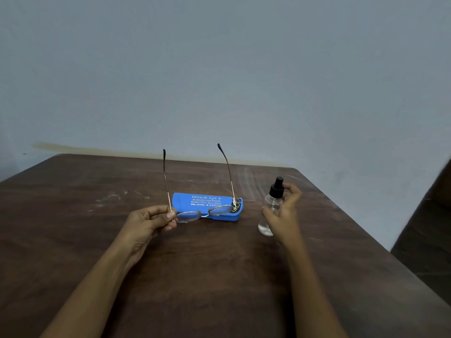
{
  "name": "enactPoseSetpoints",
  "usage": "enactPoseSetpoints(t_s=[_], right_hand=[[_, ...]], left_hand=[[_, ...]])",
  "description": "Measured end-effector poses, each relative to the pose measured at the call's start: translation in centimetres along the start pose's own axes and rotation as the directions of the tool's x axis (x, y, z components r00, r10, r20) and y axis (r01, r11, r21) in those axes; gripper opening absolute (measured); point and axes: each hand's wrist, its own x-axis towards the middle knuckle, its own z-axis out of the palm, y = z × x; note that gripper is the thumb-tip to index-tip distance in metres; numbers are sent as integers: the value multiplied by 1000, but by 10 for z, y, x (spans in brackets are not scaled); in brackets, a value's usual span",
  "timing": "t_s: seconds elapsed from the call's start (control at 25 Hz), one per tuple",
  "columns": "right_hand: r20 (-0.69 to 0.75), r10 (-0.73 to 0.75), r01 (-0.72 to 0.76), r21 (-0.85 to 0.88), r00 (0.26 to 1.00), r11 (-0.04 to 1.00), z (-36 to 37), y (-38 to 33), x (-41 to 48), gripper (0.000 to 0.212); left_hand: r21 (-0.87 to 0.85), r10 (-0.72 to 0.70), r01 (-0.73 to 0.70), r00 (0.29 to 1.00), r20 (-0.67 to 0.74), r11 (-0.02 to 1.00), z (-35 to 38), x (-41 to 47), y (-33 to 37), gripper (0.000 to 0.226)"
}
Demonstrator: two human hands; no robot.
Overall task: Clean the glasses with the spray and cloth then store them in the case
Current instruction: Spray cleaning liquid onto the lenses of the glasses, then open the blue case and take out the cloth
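Left hand (pixel 148 222) is pinching the glasses (pixel 203 213) at their left hinge above the table (pixel 97 240), lens bar running left-right, temples pointing up and away, right hand (pixel 284 211) gripping the upright spray (pixel 272 207), closed blue case (pixel 207 207) lying left-right just behind.

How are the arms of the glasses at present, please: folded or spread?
Spread: both arms of the glasses stand straight out from the lenses, while the left hand pinches the frame at one corner.
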Motion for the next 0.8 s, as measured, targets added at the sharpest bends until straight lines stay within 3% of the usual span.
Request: enactPoseSetpoints(t_s=[0.12,0.2,0.24,0.32,0.36,0.44,0.52,0.6,0.72,0.8], right_hand=[[27,65,-66,6,998,998,2,4,2,64],[-71,62,-62,-1,996,998,2,2,0,62],[-192,-3,-1,-25,981,1000,1,-2,-2,61],[-416,-259,223,-133,872,966,-1,-12,-9,46],[-437,-379,334,-179,816,926,2,-20,-14,35],[-324,-487,442,-208,811,873,14,-30,-20,25],[-153,-405,364,-240,901,900,29,-31,-18,25],[33,-194,195,-319,980,928,40,-25,-15,24],[151,83,-55,-179,985,982,46,-14,-13,26],[152,133,-133,-12,979,991,48,-10,-13,22]], left_hand=[[32,50,-50,999,-6,998,0,1,-2,13],[48,69,-69,998,-8,996,-1,1,-3,12],[59,75,-74,997,-11,995,-1,1,-3,12],[83,84,-82,996,-16,993,-1,2,-4,12],[92,91,-89,996,-18,992,0,2,-4,13],[106,109,-105,994,-25,989,1,1,-4,15],[108,126,-122,992,-29,987,1,0,-4,16],[116,142,-137,989,-37,984,0,-1,-4,16],[136,154,-149,988,-32,980,-1,-1,-5,14],[148,159,-153,987,-31,977,-1,0,-5,12]])
